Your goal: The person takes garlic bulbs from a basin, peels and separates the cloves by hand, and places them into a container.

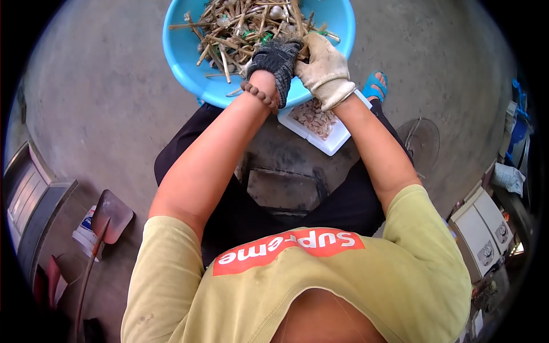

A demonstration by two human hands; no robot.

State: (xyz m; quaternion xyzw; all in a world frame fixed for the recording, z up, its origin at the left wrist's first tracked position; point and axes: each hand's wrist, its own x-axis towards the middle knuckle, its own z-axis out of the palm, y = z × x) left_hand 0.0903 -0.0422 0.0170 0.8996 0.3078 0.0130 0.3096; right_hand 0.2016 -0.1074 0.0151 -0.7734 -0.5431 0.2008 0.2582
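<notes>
Over the near rim of a light-blue basin [191, 80], both my hands meet. My left hand [276, 60], in a dark grey knit glove with a beaded bracelet at the wrist, is closed. My right hand [326, 66], in an off-white glove, presses closed beside it. Between them a brown dried garlic stalk [298, 23] sticks up; the fingers hide most of what they grip. Dried garlic stalks [229, 43] and a pale garlic bulb [277, 12] fill the basin. Beneath my right wrist, a white foam box [329, 146] contains loose garlic cloves [314, 119].
A wire fan-like guard [420, 143] stands on the concrete floor to the right. At the left lie a long-handled shovel [113, 217] and a white bucket [86, 234]. A pale cabinet [480, 231] lines the right side. A low dark frame [283, 188] sits between my legs.
</notes>
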